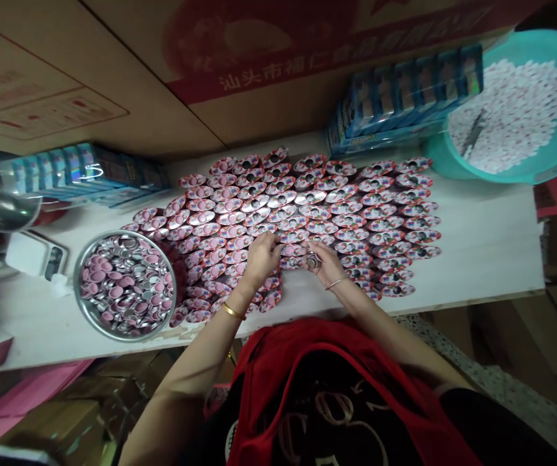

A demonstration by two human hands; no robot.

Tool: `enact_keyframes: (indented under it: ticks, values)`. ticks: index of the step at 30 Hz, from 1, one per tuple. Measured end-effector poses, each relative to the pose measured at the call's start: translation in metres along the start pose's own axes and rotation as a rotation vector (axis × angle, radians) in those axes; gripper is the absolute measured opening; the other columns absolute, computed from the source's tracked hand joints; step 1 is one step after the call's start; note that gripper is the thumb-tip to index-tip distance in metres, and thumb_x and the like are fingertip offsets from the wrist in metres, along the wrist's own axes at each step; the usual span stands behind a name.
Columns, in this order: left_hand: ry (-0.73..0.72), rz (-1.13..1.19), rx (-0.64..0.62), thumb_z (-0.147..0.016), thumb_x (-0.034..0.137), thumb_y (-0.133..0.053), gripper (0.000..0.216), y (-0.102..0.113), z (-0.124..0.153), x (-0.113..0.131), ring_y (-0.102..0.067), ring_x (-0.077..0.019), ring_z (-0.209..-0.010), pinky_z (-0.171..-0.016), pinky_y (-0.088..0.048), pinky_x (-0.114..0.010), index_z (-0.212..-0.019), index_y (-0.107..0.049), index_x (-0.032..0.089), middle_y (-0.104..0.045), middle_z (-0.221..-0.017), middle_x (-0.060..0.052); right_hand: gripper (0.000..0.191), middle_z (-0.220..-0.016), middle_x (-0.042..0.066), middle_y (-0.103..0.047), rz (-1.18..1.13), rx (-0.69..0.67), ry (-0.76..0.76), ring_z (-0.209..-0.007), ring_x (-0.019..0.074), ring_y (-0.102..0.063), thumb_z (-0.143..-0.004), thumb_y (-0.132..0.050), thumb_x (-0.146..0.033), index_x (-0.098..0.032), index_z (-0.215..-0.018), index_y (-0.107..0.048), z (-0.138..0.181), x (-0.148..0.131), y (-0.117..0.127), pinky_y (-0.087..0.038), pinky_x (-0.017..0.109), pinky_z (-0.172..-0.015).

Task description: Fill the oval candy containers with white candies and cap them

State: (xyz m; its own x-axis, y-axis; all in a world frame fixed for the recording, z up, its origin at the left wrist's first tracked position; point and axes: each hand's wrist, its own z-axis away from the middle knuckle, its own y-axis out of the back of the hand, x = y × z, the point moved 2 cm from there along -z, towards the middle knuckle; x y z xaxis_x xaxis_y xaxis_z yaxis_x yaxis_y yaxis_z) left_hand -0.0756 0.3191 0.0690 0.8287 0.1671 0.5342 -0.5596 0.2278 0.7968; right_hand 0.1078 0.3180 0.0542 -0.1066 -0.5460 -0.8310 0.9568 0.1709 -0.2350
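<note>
Many small oval-topped printed tins (pixel 350 220) stand packed in rows across the table. Those on the left carry round pink caps, while many on the right show dark round openings. My left hand (pixel 261 260) is over the front middle of the rows, fingers closed together at a tin's top; whatever they pinch is hidden. Just to its right, my right hand (pixel 327 264) curls around a small round metal cap (pixel 314 260), close above the tins. A steel bowl (pixel 173 285) to the left holds a heap of loose silver and pink caps (pixel 123 281).
A turquoise basin (pixel 506 169) of small white pieces stands at the back right, a dark scoop in it. Wrapped blue boxes (pixel 404 97) and more blue boxes (pixel 84 171) line large cartons (pixel 259 116). A white scale (pixel 30 255) and metal bowl (pixel 1 194) are far left.
</note>
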Motion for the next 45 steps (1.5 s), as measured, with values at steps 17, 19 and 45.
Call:
enact_keyframes:
  ticks: [17, 19, 45]
  values:
    - [0.254, -0.446, -0.271, -0.08, 0.044, -0.059, 0.032, -0.002, -0.028, 0.038, -0.062, -0.0315, -0.099, -0.089, -0.04, -0.042, -0.097, -0.066, 0.017, -0.067, -0.099, -0.015, 0.062, -0.115, 0.02, -0.06, 1.422, -0.309, 0.122, -0.089, 0.0302, -0.063, -0.093, -0.041, -0.02, -0.013, -0.152, -0.025, 0.014, -0.003, -0.019, -0.05, 0.038, -0.074]
    - [0.254, -0.473, -0.315, -0.079, 0.043, -0.061, 0.033, -0.001, -0.035, 0.039, -0.062, -0.0317, -0.1, -0.089, -0.041, -0.041, -0.096, -0.068, 0.016, -0.067, -0.099, -0.016, 0.064, -0.114, 0.021, -0.06, 1.482, -0.345, 0.089, -0.087, 0.0302, -0.064, -0.093, -0.041, -0.019, -0.012, -0.153, -0.021, 0.012, -0.006, -0.025, -0.05, 0.037, -0.07]
    - [0.117, 0.52, -0.215, -0.08, 0.033, -0.057, 0.015, -0.042, 0.061, 0.031, -0.051, -0.0107, -0.062, -0.061, -0.039, -0.023, -0.077, -0.055, 0.019, -0.059, -0.068, 0.001, 0.087, -0.094, 0.008, -0.066, 0.834, -0.265, 0.11, -0.076, 0.0193, -0.06, -0.085, -0.044, -0.015, -0.011, -0.153, 0.011, 0.062, 0.034, -0.002, -0.048, 0.031, -0.074]
